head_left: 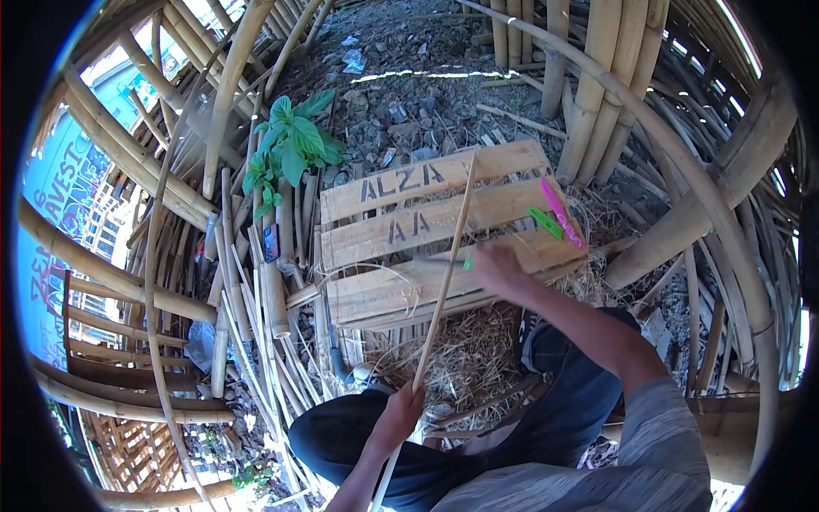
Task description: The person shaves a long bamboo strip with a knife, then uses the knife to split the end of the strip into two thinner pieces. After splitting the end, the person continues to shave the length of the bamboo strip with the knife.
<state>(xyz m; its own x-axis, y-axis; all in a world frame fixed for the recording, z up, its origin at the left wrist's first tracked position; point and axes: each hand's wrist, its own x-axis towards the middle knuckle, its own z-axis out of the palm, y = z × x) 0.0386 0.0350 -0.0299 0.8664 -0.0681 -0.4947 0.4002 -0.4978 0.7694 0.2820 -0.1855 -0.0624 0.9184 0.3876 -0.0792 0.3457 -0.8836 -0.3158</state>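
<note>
My left hand is closed around a long, thin bamboo strip, which slants up and away from my lap over a slatted wooden crate. In my closed right hand, above the near slat, is a knife with a bit of green at its grip. Its blade points left, blurred, and meets or crosses the strip; contact is hard to tell. On the crate's right side lie a slim green object and a slim pink object with markings.
Pale straw and shavings cover the ground before the crate. Bamboo poles and thin strips lie to the left, near a leafy green plant. Thick bamboo posts stand at the right. A dark curved tool leans by the crate's left edge.
</note>
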